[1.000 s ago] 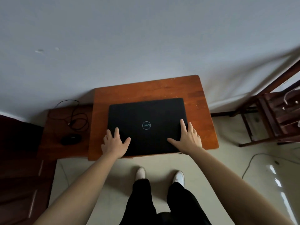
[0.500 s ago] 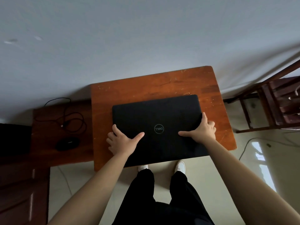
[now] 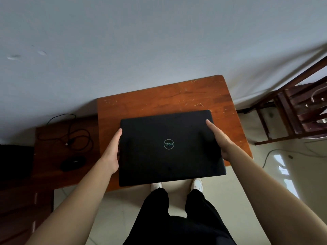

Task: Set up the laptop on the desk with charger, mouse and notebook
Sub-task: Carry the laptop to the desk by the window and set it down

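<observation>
A closed black laptop (image 3: 168, 147) with a round logo on its lid sits over the orange-brown wooden desk (image 3: 168, 98), its near edge reaching past the desk's front edge. My left hand (image 3: 113, 151) grips the laptop's left side. My right hand (image 3: 217, 138) grips its right side, thumb lying on the lid. A black mouse (image 3: 73, 162) and a coiled black charger cable (image 3: 74, 137) lie on a lower dark wooden side table (image 3: 46, 174) left of the desk. No notebook is in view.
A dark wooden chair (image 3: 300, 112) stands right of the desk. A cable (image 3: 283, 152) trails on the tiled floor below it. A black object (image 3: 16, 161) sits at the far left edge. A grey wall runs behind the desk. My legs and white shoes are below the laptop.
Both hands slid from the top of the lid out to the laptop's two sides and took hold. The laptop came toward me and now overhangs the desk's front edge.
</observation>
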`<state>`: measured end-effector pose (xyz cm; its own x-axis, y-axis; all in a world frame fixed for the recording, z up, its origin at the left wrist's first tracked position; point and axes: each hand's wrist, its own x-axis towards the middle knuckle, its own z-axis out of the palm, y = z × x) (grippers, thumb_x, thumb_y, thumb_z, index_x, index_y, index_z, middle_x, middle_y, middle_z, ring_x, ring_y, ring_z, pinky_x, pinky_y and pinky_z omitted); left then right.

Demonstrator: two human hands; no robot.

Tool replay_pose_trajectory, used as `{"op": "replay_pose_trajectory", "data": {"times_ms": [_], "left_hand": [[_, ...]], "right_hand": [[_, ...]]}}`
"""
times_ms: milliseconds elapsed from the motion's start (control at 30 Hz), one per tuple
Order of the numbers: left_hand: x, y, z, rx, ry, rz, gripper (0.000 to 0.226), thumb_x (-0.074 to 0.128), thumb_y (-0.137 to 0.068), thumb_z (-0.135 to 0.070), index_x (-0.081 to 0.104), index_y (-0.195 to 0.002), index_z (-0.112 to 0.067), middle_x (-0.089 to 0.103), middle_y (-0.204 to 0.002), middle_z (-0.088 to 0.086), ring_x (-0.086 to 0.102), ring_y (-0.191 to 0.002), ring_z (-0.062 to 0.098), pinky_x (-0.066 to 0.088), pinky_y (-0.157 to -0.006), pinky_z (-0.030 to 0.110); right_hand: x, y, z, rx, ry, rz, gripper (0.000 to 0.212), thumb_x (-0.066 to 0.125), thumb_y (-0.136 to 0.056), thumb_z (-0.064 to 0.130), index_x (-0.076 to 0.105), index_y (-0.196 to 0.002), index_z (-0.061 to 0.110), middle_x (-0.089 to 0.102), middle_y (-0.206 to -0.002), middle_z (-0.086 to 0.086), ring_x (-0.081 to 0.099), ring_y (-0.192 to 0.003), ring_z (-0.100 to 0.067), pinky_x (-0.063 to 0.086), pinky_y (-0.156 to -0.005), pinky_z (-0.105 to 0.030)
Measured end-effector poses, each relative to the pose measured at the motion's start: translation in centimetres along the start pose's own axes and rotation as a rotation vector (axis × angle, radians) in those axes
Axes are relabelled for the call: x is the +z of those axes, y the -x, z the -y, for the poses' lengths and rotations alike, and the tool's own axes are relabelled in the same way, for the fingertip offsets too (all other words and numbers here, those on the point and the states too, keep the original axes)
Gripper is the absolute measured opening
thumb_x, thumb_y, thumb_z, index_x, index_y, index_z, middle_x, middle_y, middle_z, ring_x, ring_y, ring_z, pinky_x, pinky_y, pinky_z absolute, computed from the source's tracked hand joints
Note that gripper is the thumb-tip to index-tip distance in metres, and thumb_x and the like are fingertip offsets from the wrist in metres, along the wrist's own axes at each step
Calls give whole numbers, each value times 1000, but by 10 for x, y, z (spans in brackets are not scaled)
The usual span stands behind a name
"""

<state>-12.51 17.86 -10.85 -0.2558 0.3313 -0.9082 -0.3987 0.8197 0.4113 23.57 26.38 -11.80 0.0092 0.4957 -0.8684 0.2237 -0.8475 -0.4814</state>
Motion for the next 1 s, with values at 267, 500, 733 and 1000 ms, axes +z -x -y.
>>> {"op": "replay_pose_trajectory", "data": {"times_ms": [267,500,733,1000], "left_hand": [[-7,16,-7,-113,-91,150,111,65,-59,-84,37,-151,-27,38,-155,9,36,-140,36,31,-107,61],[30,31,-32,-56,-269,312,113,61,-59,-87,32,-153,-31,28,-161,7,23,-148,35,14,-113,67],[123,52,-43,40,-471,558,112,61,-65,-85,24,-156,-30,27,-162,10,26,-146,39,23,-113,68],[263,115,0,102,-800,749,120,60,-60,-89,16,-157,-33,13,-166,7,15,-150,38,20,-115,67]], "right_hand": [[-29,39,-11,122,-235,41,110,45,-64,97,42,-149,27,49,-138,-4,43,-130,-33,37,-100,-54],[-69,93,-39,59,-383,-48,113,44,-61,98,43,-149,27,51,-133,-8,45,-125,-36,36,-101,-62],[-130,164,-110,1,-617,-191,110,42,-64,98,39,-151,29,56,-123,-13,55,-110,-38,48,-80,-60],[-199,250,-229,-43,-918,-310,125,40,-53,102,38,-151,24,47,-145,-16,46,-128,-47,41,-96,-66]]}}
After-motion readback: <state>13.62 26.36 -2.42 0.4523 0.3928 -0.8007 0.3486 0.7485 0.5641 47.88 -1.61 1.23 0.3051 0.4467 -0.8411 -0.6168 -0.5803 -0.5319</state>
